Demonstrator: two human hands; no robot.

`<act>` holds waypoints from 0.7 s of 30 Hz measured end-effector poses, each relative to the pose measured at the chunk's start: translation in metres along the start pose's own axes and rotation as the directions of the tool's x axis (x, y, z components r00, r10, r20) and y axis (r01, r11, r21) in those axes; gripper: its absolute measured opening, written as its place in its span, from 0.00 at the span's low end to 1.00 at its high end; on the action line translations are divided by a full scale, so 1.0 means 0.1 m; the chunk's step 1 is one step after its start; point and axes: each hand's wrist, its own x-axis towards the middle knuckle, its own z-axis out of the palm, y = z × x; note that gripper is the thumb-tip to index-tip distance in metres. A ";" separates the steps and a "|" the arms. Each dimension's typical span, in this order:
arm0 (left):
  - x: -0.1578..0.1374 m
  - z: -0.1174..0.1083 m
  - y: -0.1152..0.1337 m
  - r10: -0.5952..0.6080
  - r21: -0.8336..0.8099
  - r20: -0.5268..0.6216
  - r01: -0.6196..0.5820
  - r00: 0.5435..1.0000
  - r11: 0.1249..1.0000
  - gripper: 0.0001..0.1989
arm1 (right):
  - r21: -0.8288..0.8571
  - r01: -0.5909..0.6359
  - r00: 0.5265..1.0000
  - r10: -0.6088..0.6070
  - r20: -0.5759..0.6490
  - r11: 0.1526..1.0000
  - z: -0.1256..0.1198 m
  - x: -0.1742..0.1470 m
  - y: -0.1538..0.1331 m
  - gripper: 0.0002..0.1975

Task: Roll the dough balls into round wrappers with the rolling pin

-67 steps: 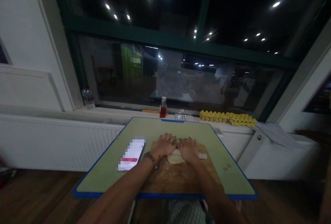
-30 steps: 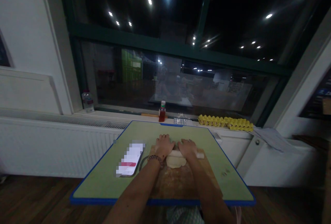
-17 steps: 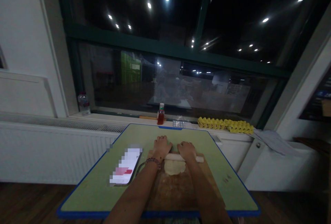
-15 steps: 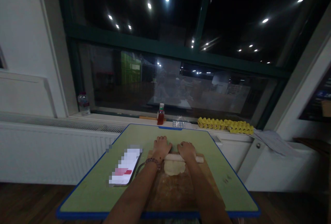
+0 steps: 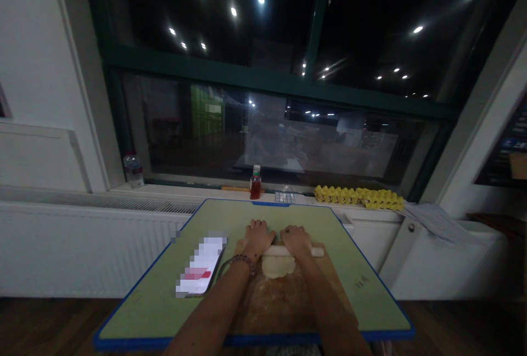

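A pale wooden rolling pin (image 5: 276, 250) lies crosswise near the far end of a brown wooden board (image 5: 275, 306). My left hand (image 5: 258, 237) presses on the pin's left part, fingers bent over its far side; a beaded bracelet circles that wrist. Over the right part, my right hand (image 5: 296, 239) grips the pin with curled fingers, and the pin's right end sticks out past it. Flat dough (image 5: 279, 267) lies on the board just on the near side of the pin, its far edge meeting the pin.
On the green table (image 5: 144, 312) with its blue rim, a phone with a lit, blurred screen (image 5: 205, 265) lies left of the board. The windowsill behind holds a bottle of red liquid (image 5: 256, 183), yellow egg cartons (image 5: 358, 197) and a clear plastic bottle (image 5: 134, 169).
The camera view has shifted slightly. Both hands stay on the rolling pin, and the pin and dough look almost the same.
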 end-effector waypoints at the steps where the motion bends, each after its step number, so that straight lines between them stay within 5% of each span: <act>1: -0.01 0.00 0.00 0.004 0.003 -0.005 -0.004 1.000 1.000 0.20 | -0.013 0.012 1.000 -0.012 -0.008 1.000 -0.01 -0.02 0.00 0.18; 5: -0.04 0.00 0.00 0.020 0.008 -0.043 -0.020 0.999 1.000 0.17 | 0.035 0.014 0.992 -0.010 -0.128 0.999 -0.02 -0.09 -0.01 0.17; 8: -0.09 -0.01 0.01 0.034 -0.009 -0.121 -0.036 0.992 0.999 0.16 | 0.089 0.164 0.966 -0.142 -0.214 0.982 0.02 -0.15 0.01 0.17; 17: -0.41 -0.15 -0.01 0.137 -0.069 -0.247 -0.159 0.959 0.985 0.12 | 0.014 0.481 0.867 -0.474 -0.151 0.876 0.03 -0.27 0.12 0.17; 21: -0.45 -0.25 -0.05 0.105 -0.165 -0.380 -0.179 0.919 0.970 0.13 | -0.100 0.444 0.886 -0.453 -0.096 0.890 -0.03 -0.30 0.06 0.20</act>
